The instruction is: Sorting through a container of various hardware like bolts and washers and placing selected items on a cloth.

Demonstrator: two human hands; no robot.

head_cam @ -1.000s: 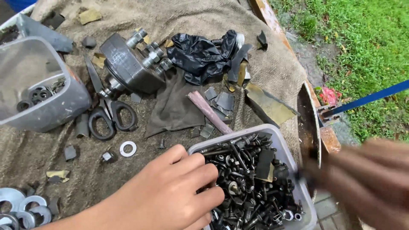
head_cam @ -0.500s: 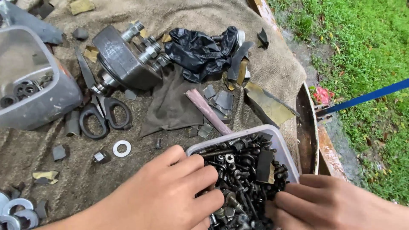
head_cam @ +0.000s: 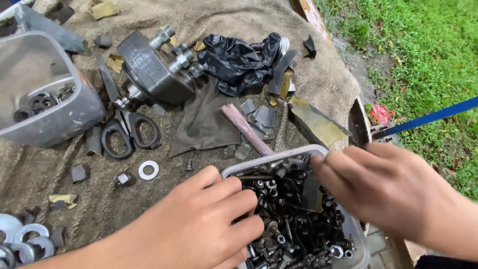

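My left hand (head_cam: 199,226) fingers loosely curled over tub of bolts (head_cam: 298,224), right hand (head_cam: 383,192) fingers narrowed inside tub, scissors (head_cam: 124,124) left of tub

Two hands: left hand (head_cam: 199,226) and right hand (head_cam: 386,192), both in one clear tub (head_cam: 362,249) of dark bolts and nuts, too many to count. One second clear tub (head_cam: 47,97) holding a few dark rings. One pair of black scissors (head_cam: 124,129). One metal block with studs (head_cam: 154,67). One loose white washer (head_cam: 148,170). One black plastic bag (head_cam: 239,60). About four large pale washers (head_cam: 22,239) at lower left.
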